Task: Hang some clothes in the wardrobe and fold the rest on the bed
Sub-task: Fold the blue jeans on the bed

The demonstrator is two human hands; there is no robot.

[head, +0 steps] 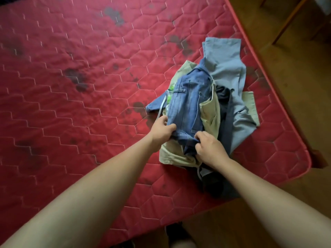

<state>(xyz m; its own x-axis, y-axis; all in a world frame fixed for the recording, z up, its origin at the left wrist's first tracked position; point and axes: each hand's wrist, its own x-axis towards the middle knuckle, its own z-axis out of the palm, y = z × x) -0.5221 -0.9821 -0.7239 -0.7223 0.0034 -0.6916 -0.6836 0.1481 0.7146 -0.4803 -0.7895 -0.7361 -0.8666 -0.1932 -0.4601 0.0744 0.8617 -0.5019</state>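
A heap of clothes lies near the right corner of the red quilted mattress. On top is a blue denim garment. Under it are a pale khaki garment, light blue trousers, a dark garment and a bit of green-patterned fabric with a white strap. My left hand grips the denim's near left edge. My right hand pinches the denim's near lower edge. Both hands are on the same garment.
The mattress has dark stains and stretches far to the left of the heap. Wooden floor lies to the right and in front. Wooden furniture legs stand at the top right. My feet are at the bed's near edge.
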